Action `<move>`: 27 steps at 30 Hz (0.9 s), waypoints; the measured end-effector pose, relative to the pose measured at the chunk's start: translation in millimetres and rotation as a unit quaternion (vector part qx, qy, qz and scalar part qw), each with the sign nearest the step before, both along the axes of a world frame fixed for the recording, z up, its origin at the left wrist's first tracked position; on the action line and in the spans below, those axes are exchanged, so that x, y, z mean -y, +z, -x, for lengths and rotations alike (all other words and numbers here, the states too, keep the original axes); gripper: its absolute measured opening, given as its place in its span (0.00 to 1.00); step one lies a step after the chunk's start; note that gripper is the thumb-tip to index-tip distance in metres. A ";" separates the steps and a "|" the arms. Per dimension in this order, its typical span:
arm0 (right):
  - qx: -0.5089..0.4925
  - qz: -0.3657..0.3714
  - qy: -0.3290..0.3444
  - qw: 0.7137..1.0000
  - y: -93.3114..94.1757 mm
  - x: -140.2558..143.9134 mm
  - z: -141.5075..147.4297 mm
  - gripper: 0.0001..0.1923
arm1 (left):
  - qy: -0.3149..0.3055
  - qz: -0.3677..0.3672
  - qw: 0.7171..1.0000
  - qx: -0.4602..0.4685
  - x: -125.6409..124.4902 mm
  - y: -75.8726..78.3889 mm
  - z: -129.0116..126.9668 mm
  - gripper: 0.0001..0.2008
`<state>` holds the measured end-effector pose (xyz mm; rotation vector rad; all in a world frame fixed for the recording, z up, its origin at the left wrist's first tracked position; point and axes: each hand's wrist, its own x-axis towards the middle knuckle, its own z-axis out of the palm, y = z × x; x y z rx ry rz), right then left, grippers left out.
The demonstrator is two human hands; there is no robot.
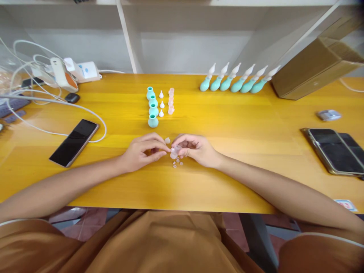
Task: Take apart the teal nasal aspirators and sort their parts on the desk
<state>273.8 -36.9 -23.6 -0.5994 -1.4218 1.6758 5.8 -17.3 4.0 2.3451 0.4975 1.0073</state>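
Note:
Between the thumb and fingers of my right hand (196, 149) is a small clear-pinkish plastic piece (174, 152). The index fingertip of my left hand (145, 152) reaches that piece's left side, with the thumb apart and nothing gripped. Just behind my fingers lies a small whitish translucent part (167, 140). Several tiny clear rings (178, 160) lie on the table in front of the piece. Farther back, mint-green squeeze bulbs (152, 121) with open necks stand in a column. Beside them are three white cone-shaped tips (162, 104) and a row of pink translucent connectors (171, 101).
Several assembled green bulb aspirators with pale tips (238, 83) lie at the back right, near a cardboard box (315, 64). Phones lie at the left (74, 143) and right (327, 148) of the wooden table (227, 185). Chargers (82, 71) and white cables crowd the left back.

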 end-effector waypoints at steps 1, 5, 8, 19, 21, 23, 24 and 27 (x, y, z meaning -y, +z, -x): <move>-0.001 0.000 0.002 1.000 0.1 0.2 0.2 0.14 | -0.001 -0.001 1.000 -0.001 0.0 0.1 0.1 0.06; 0.001 -0.002 0.001 1.000 2.1 0.7 0.2 0.15 | 0.004 0.001 1.000 -0.005 0.7 0.9 0.1 0.05; 0.012 -0.009 -0.047 0.999 3.4 -1.8 -1.1 0.18 | 0.034 0.003 0.999 -0.011 0.7 0.7 -0.5 0.03; 0.027 0.009 -0.164 0.986 -6.0 -16.5 -4.8 0.24 | 0.103 0.025 0.981 -0.165 -4.4 -12.7 -1.1 0.23; 0.022 0.008 -0.157 0.987 -6.6 -16.5 -4.4 0.23 | 0.082 0.011 0.979 -0.187 -3.8 -11.3 -1.3 0.26; 0.016 0.007 -0.152 0.988 -6.6 -16.6 -4.1 0.23 | 0.067 -0.006 0.978 -0.199 -4.2 -11.5 -0.9 0.26; 0.014 0.007 -0.150 0.989 -6.3 -16.8 -4.1 0.22 | 0.062 -0.015 0.977 -0.202 -4.8 -12.4 -0.5 0.25; 0.016 0.008 -0.144 0.989 -5.2 -17.8 -4.5 0.23 | 0.050 -0.042 0.976 -0.209 -7.5 -16.4 0.9 0.22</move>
